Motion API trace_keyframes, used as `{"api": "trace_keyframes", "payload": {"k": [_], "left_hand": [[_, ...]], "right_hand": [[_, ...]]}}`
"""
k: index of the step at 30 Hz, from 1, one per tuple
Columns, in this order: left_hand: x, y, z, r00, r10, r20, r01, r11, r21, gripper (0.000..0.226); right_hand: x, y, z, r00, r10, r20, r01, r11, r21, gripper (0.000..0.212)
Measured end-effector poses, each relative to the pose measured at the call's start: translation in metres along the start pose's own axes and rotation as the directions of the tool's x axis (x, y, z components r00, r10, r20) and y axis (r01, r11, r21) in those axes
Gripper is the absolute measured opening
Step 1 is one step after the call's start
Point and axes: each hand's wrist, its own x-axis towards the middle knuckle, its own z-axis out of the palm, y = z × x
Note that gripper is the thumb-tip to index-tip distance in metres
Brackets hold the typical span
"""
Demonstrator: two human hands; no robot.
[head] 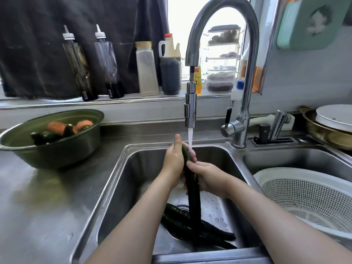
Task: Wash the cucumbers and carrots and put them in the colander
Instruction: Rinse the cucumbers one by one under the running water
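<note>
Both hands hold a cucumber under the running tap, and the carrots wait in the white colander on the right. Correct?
Not quite. The head view shows the carrots in the green bowl on the counter at left, not in the white colander. The rest holds: the left hand and right hand hold a cucumber under the running tap.

Left hand (174, 159) and right hand (208, 178) close together, fingers (192, 164) curled.
</note>
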Motion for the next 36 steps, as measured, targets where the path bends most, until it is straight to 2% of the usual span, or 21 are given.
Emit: {"api": "trace_keyframes", "payload": {"k": [3,5,9,11,13,15,17,19,21,24,26,29,32,34,36], "left_hand": [[-0.003,0.003,-0.001,0.998,0.015,0.054,-0.018,0.999,0.043,0.031],[-0.003,0.003,-0.001,0.993,0.082,0.080,-0.093,0.986,0.141,0.023],[-0.004,0.002,0.006,0.986,0.155,0.055,-0.164,0.952,0.257,0.034],[-0.004,-0.001,0.008,0.985,0.173,-0.002,-0.166,0.947,0.275,0.041],[-0.003,-0.002,0.007,0.989,0.136,-0.056,-0.122,0.970,0.212,0.044],[-0.001,0.000,0.006,0.997,0.015,-0.077,-0.014,1.000,0.014,0.047],[-0.001,0.004,0.005,0.991,-0.119,-0.057,0.106,0.976,-0.191,0.048],[0.004,0.005,0.000,0.981,-0.188,-0.050,0.163,0.936,-0.312,0.051],[0.009,0.004,-0.005,0.980,-0.193,-0.052,0.170,0.941,-0.293,0.053],[0.011,-0.001,-0.010,0.989,-0.146,-0.003,0.144,0.981,-0.132,0.044],[0.011,-0.004,-0.014,0.992,-0.109,0.063,0.110,0.994,-0.015,0.032],[0.010,-0.007,-0.020,0.990,-0.062,0.129,0.045,0.991,0.127,0.031],[0.005,-0.004,-0.020,0.998,-0.035,0.056,0.029,0.994,0.110,0.030],[0.003,-0.001,-0.013,0.999,-0.020,-0.026,0.021,0.999,0.049,0.029],[0.005,0.001,-0.008,0.987,-0.004,-0.159,-0.009,0.997,-0.083,0.021]], "right_hand": [[0.000,-0.004,0.003,0.998,-0.004,-0.056,0.003,1.000,-0.009,0.040],[0.000,-0.010,0.003,0.993,-0.019,-0.118,0.018,1.000,-0.015,0.049],[-0.003,-0.013,-0.004,0.982,-0.012,-0.188,-0.004,0.996,-0.087,0.072],[-0.003,-0.010,-0.004,0.976,-0.008,-0.217,-0.020,0.992,-0.126,0.076],[-0.001,-0.008,-0.004,0.970,-0.069,-0.231,0.036,0.989,-0.147,0.074],[0.002,-0.009,-0.003,0.969,-0.146,-0.201,0.107,0.976,-0.191,0.070],[0.004,-0.010,-0.002,0.970,-0.177,-0.165,0.143,0.969,-0.202,0.061],[0.006,-0.011,-0.002,0.974,-0.183,-0.134,0.148,0.960,-0.237,0.047],[0.007,-0.011,-0.004,0.975,-0.196,-0.106,0.159,0.944,-0.288,0.030],[0.010,-0.012,-0.004,0.965,-0.226,-0.130,0.168,0.921,-0.351,0.016],[0.011,-0.014,0.002,0.956,-0.242,-0.164,0.169,0.915,-0.365,0.021],[0.010,-0.015,0.009,0.953,-0.255,-0.163,0.174,0.903,-0.393,0.046],[0.008,-0.018,0.013,0.964,-0.207,-0.169,0.137,0.925,-0.353,0.053],[0.008,-0.018,0.013,0.975,-0.151,-0.161,0.101,0.955,-0.280,0.044],[0.009,-0.014,0.009,0.992,-0.083,-0.100,0.048,0.949,-0.310,0.029]]}}
